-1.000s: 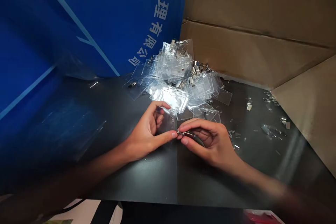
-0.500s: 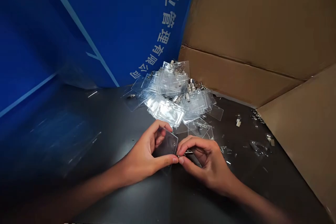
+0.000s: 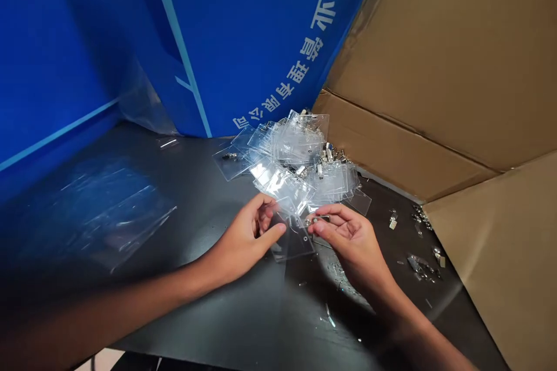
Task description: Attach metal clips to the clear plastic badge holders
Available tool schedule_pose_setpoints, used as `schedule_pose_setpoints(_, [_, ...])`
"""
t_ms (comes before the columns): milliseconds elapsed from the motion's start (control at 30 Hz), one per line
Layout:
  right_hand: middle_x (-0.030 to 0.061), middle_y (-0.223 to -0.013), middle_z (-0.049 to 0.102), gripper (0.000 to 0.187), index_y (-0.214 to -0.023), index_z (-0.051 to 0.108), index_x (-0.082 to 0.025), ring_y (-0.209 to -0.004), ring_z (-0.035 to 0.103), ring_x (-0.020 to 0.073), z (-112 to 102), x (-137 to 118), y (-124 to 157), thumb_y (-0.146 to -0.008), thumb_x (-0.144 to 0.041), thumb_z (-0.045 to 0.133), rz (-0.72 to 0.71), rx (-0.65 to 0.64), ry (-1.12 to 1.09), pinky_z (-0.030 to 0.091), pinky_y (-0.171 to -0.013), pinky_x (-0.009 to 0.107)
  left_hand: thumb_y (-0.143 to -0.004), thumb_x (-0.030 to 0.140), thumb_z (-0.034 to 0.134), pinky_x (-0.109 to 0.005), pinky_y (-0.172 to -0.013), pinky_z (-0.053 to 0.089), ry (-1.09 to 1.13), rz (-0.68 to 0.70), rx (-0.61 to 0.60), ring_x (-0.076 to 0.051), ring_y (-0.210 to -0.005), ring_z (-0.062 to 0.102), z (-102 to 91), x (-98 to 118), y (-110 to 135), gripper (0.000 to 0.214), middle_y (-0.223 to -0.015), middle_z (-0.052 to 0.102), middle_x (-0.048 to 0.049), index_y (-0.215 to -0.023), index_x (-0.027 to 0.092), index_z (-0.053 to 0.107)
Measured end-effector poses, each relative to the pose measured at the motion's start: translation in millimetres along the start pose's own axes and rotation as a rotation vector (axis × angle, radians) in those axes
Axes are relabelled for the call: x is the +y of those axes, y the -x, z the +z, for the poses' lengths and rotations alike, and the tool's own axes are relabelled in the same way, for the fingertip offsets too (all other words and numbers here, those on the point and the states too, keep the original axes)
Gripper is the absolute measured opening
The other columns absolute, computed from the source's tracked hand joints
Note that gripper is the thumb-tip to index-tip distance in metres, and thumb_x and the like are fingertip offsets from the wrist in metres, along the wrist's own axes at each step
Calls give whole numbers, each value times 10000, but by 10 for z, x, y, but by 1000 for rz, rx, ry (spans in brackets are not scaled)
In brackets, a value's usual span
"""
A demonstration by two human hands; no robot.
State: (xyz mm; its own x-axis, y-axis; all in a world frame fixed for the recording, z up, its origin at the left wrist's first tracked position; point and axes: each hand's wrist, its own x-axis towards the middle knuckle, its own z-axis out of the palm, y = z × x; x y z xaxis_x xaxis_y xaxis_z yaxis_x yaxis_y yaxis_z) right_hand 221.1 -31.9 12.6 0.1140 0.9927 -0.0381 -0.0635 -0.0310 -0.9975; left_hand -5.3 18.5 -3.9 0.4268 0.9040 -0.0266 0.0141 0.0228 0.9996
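My left hand [image 3: 248,239] is closed on a clear plastic badge holder [image 3: 295,245], thumb in front and fingers behind its left side. A small punched hole shows near the holder's right edge. In my right hand [image 3: 354,243], thumb and fingertips pinch a small metal badge clip [image 3: 321,218] just beside that edge. Whether clip and holder are joined I cannot make out. Right behind both hands lies a heap of clear badge holders [image 3: 282,185], with metal clips among them.
Loose metal clips [image 3: 418,266] lie to the right on the dark table [image 3: 209,319]. Clear plastic bags [image 3: 126,220] spread over the left side. A blue printed panel [image 3: 243,40] and cardboard walls [image 3: 413,133] stand behind. Small clear scraps are scattered near my right hand.
The camera view has shifted. The badge holder has tipped from steep to flatter, and my hands have drawn slightly apart, the right one moving up with the clip.
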Motion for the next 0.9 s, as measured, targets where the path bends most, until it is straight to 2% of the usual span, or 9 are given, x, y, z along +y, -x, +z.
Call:
schedule_pose_setpoints(133, [78, -918, 862, 430, -1071, 908, -234, -808, 789, 194, -103, -319, -379, -766, -507, 1042, 13, -49, 106, 695, -841, 380, -934, 370, 772, -323, -771, 461, 3, 4, 52, -169, -836, 552, -38, -4, -17, 297, -953, 570, 5, -1126, 203, 619])
schedule_pose_setpoints(267, [101, -917, 857, 456, -1020, 916, -209, -867, 808, 232, -323, -719, -1034, -688, -478, 1076, -10, -40, 261, 697, -877, 425, -943, 330, 742, -333, -797, 481, -56, -4, 95, -182, -873, 577, -84, -34, -63, 242, -990, 593, -18, -1120, 193, 652])
schedule_pose_setpoints(333, [121, -898, 855, 415, -968, 899, -178, -871, 822, 267, -444, -843, -1347, -649, -362, 1088, -4, 58, 364, 702, -896, 460, -944, 317, 726, -343, -813, 487, -79, 12, 98, -178, -856, 560, -100, -51, -85, 215, -983, 586, -14, -1103, 192, 656])
schedule_pose_setpoints(433, [164, -1039, 876, 383, -1070, 871, -185, -1031, 844, 337, -601, -878, -1586, -732, -290, 1017, -165, 300, 486, 698, -978, 525, -941, 319, 708, -346, -815, 479, -87, 58, 105, -178, -851, 540, -112, -61, -93, 188, -981, 575, -8, -1072, 204, 638])
schedule_pose_setpoints(500, [191, -1140, 876, 347, -1120, 862, -190, -1121, 838, 366, -711, -824, -1534, -806, -308, 948, -278, 416, 594, 686, -1015, 543, -963, 334, 678, -355, -828, 478, -118, 92, 99, -187, -876, 548, -116, -47, -81, 169, -1006, 576, -18, -1065, 211, 625])
schedule_pose_setpoints(567, [195, -1156, 878, 320, -1144, 865, -190, -1112, 842, 369, -866, -744, -1338, -862, -341, 877, -302, 454, 748, 674, -1020, 541, -997, 340, 632, -375, -854, 491, -213, 122, 70, -196, -893, 564, -124, 3, -63, 150, -1045, 578, -33, -1076, 214, 621])
schedule_pose_setpoints(700, [163, -1046, 891, 325, -1138, 874, -197, -1020, 851, 368, -1349, -588, -798, -877, -374, 797, -132, 489, 1164, 652, -991, 529, -1046, 357, 566, -416, -904, 515, -595, 156, -66, -230, -949, 619, -229, 255, -72, 193, -1181, 603, -75, -1163, 220, 634])
schedule_pose_setpoints(800, [188, -1115, 889, 380, -1204, 861, -180, -1129, 840, 408, -1740, -461, -515, -890, -376, 775, 108, 475, 1373, 635, -999, 524, -1077, 361, 546, -454, -979, 516, -966, 138, -120, -277, -1052, 649, -516, 502, -148, 309, -1322, 591, -129, -1319, 192, 639])
schedule_pose_setpoints(900, [216, -1234, 870, 457, -1288, 842, -183, -1211, 820, 435, -1992, -286, -414, -899, -419, 797, 251, 379, 1444, 628, -981, 518, -1043, 336, 642, -528, -1033, 523, -1274, -27, -83, -363, -1184, 625, -1040, 649, -238, 377, -1338, 607, -179, -1369, 146, 657])
